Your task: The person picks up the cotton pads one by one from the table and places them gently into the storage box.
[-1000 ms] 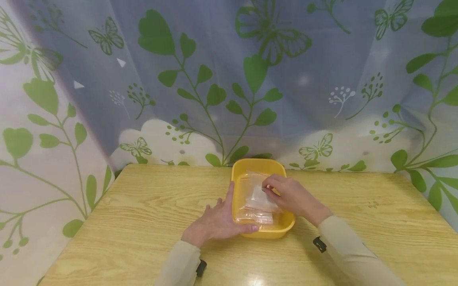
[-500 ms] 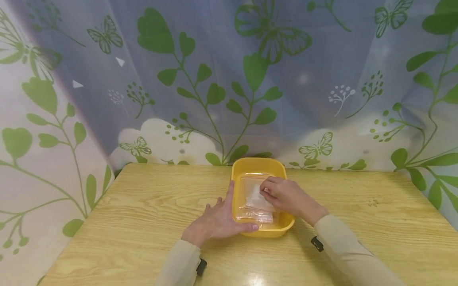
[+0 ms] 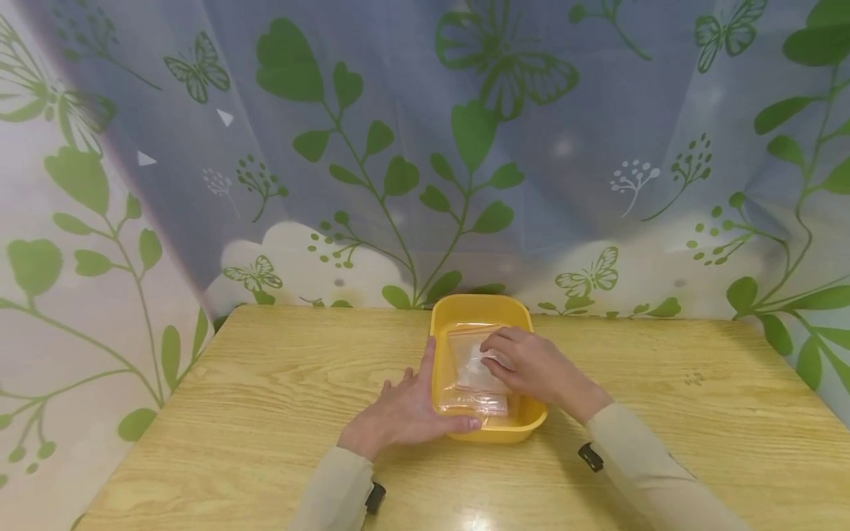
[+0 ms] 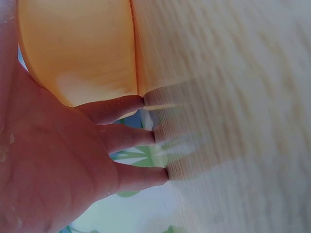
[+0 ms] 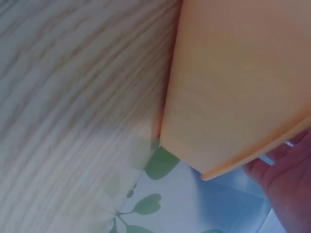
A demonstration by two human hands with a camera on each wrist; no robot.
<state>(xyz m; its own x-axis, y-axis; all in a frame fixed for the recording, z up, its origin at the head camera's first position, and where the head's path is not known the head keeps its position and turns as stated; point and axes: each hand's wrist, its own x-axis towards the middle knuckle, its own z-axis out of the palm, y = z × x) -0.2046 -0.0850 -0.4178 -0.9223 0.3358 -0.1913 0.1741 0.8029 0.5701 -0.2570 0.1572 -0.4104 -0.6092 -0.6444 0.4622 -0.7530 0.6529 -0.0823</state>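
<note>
A yellow plastic bin (image 3: 481, 304) holds several clear zip bags (image 3: 473, 403) with reddish seal lines, lying flat and overlapping. My left hand (image 3: 405, 413) braces the bin's left side, its thumb over the near rim and index finger along the wall. In the left wrist view the other fingers (image 4: 131, 138) reach straight down to the tabletop beside the bin wall. Over the right rim, my right hand (image 3: 531, 365) reaches in with bent fingers at the top bag. Its thumb and index tips look slightly apart; whether film lies between them is unclear.
The bin stands on a wood-grain table (image 3: 299, 361) near its back edge. Right behind hangs a blue and white curtain (image 3: 564, 184) printed with green leaves and butterflies. Another leaf-printed cloth (image 3: 86, 295) covers the left side.
The top bag's far edge, raised a second ago, now lies flat. My right hand has shifted slightly left and its thumb and index tips have parted a little. The left hand stays put.
</note>
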